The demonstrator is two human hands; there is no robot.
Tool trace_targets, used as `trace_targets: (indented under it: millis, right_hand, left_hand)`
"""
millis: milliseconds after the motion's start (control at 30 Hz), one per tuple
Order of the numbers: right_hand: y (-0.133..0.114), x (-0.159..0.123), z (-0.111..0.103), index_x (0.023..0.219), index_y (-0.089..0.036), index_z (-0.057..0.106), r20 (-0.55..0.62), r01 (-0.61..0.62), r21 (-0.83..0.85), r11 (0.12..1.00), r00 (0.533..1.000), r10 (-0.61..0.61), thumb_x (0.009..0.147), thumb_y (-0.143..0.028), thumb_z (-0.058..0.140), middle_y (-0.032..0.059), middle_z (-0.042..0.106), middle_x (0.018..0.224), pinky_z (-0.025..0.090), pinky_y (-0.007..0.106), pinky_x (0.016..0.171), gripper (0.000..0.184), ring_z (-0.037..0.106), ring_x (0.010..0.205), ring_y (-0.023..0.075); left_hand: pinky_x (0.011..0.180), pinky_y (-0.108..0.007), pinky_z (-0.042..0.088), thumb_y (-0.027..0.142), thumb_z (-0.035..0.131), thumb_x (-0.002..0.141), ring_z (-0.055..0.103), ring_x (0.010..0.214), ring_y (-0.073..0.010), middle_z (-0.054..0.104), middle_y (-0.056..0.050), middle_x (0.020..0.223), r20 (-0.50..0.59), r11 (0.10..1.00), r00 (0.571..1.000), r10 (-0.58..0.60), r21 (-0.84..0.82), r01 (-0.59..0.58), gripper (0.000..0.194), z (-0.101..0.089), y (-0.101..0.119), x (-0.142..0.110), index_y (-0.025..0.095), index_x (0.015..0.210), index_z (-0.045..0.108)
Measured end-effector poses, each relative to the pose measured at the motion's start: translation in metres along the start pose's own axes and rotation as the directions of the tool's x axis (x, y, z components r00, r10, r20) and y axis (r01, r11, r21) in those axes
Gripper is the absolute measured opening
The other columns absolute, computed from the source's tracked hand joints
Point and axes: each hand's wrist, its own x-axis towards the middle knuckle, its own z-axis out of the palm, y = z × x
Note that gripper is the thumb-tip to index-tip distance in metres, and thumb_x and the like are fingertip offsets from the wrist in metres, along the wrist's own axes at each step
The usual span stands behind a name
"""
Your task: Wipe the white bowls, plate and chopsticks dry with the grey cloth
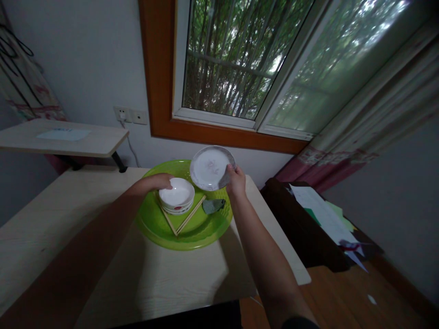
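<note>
A large round, bright green plastic tray (206,235) is sitting on the pale wood-topped desk (178,283) below the window, and it is holding most of the tableware. Inside it, a short stack of small round white bowls (176,195) is standing upright in the left part, the top bowl showing nothing in its hollow and a small red mark showing on the side below. Slim light-wooden chopsticks (190,215) are lying in the tray in a V shape, their near ends meeting in front of the bowls. A small grey-green object (212,206), perhaps a leaf-shaped dish or a folded cloth, is resting to the right of the chopsticks; the dim light is making its material hard to tell.

The round white ceramic plate (211,168) is showing a faint floral pattern at its centre and a greyish band around its rim. It is hanging over the far right part of the tray, just beside the bowls, with its face turned toward the person.

The right hand (236,181) is pinching the plate's right edge, thumb on the upper face and the other fingers mostly hidden. The left hand (163,181) is gripping the top bowl's left rim, its thumb reaching inside, while the plate is staying to that hand's right.
</note>
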Motion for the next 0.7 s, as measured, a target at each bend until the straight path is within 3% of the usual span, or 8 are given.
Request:
trace_targets:
  millis: [133, 300, 433, 567, 633, 700]
  right_hand:
    - [0.004, -0.003, 0.009, 0.114, -0.016, 0.067, -0.064, 0.056, -0.113, 0.992, 0.996, -0.063, 0.086, -0.05, 0.049, 0.0104, 0.074, 0.107, 0.054, 0.036, 0.087, 0.047, 0.066, 0.099, 0.0251]
    - [-0.006, -0.007, 0.024, 0.122, -0.017, 0.068, 0.046, 0.139, -0.301, 0.944, 0.99, -0.131, 0.091, -0.037, 0.046, 0.0107, 0.073, 0.124, 0.048, 0.039, 0.106, 0.043, 0.063, 0.116, 0.0259]
    - [-0.011, -0.006, 0.039, 0.119, -0.018, 0.071, 0.12, 0.137, -0.354, 0.925, 0.988, -0.1, 0.091, -0.027, 0.049, 0.0091, 0.075, 0.121, 0.047, 0.038, 0.107, 0.038, 0.064, 0.115, 0.0259]
    - [-0.005, -0.004, 0.053, 0.115, -0.02, 0.074, 0.193, 0.186, -0.392, 0.901, 0.974, -0.117, 0.091, -0.023, 0.05, 0.008, 0.076, 0.117, 0.048, 0.038, 0.103, 0.034, 0.065, 0.112, 0.0262]
    - [-0.001, -0.004, 0.058, 0.114, -0.021, 0.075, 0.241, 0.203, -0.402, 0.893, 0.964, -0.111, 0.09, -0.022, 0.05, 0.0081, 0.076, 0.117, 0.049, 0.037, 0.102, 0.034, 0.066, 0.11, 0.0258]
    - [0.004, -0.004, 0.063, 0.114, -0.02, 0.076, 0.278, 0.208, -0.406, 0.89, 0.956, -0.096, 0.09, -0.02, 0.051, 0.0083, 0.077, 0.115, 0.049, 0.037, 0.101, 0.034, 0.066, 0.108, 0.0253]
  left_hand:
    - [0.077, -0.036, 0.056, 0.029, 0.067, 0.065, 0.071, 0.089, -0.0294, 0.08, -0.01, 0.091, 0.247, 0.99, 0.969, 0.022, -0.143, 0.014, 0.034, -0.001, -0.007, -0.001, 0.017, 0.094, 0.078]
    - [0.077, -0.037, 0.056, 0.034, 0.067, 0.069, 0.072, 0.092, -0.03, 0.08, -0.01, 0.101, 0.349, 0.976, 0.934, 0.08, -0.216, -0.003, 0.035, 0.002, 0.002, -0.007, 0.021, 0.099, 0.079]
    - [0.08, -0.036, 0.056, 0.036, 0.071, 0.073, 0.072, 0.096, -0.0303, 0.08, -0.008, 0.102, 0.376, 0.984, 0.925, 0.049, -0.178, 0.021, 0.029, 0.002, 0.021, -0.013, 0.021, 0.096, 0.08]
    - [0.085, -0.035, 0.057, 0.042, 0.074, 0.075, 0.073, 0.099, -0.0301, 0.08, -0.008, 0.106, 0.391, 0.972, 0.916, 0.09, -0.235, 0.004, 0.032, -0.008, 0.028, -0.018, 0.021, 0.098, 0.08]
    - [0.086, -0.034, 0.057, 0.045, 0.073, 0.078, 0.073, 0.1, -0.0285, 0.08, -0.008, 0.108, 0.335, 0.97, 0.938, 0.088, -0.242, -0.004, 0.033, -0.016, 0.023, -0.021, 0.022, 0.1, 0.08]
    - [0.088, -0.033, 0.057, 0.048, 0.065, 0.084, 0.074, 0.1, -0.0259, 0.079, -0.008, 0.11, 0.207, 0.967, 0.976, 0.068, -0.255, -0.013, 0.035, -0.026, 0.015, -0.024, 0.021, 0.102, 0.078]
